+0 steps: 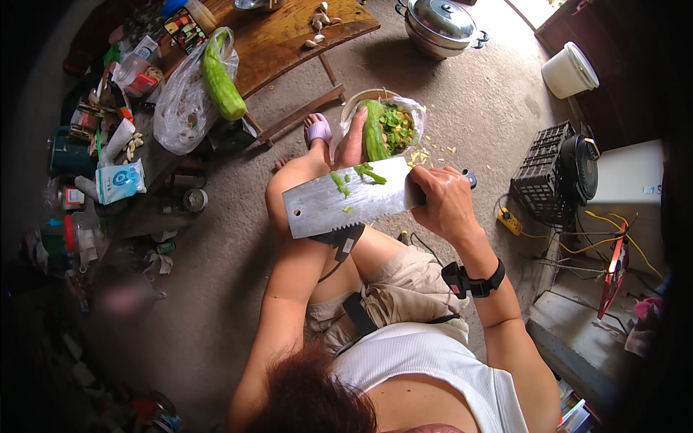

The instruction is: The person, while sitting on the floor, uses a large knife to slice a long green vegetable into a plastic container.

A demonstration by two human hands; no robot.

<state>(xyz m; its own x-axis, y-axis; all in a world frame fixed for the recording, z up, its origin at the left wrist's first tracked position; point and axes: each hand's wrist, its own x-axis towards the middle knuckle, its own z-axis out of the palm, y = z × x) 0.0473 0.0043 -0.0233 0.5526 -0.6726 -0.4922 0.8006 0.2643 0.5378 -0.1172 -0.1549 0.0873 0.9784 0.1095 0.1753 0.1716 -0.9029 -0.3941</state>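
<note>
My right hand (445, 200) grips the handle of a wide metal cleaver (346, 197), whose blade lies flat across the view with a serrated stretch on its near edge. Strips of green peel (370, 174) stick to the blade. Beyond it my left hand (352, 142) holds a green gourd (373, 130), its near end hidden behind the cleaver. The gourd is over a bin lined with a pale plastic bag (418, 111), which contains green and yellow scraps (399, 125).
Yellowish bits (433, 154) lie on the concrete floor right of the bin. A wooden table (260, 48) bears garlic cloves (319, 24); another gourd (222, 81) rests on a plastic bag (181, 108). A lidded steel pot (441, 24), white bucket (568, 70) and black crate (541, 168) stand around.
</note>
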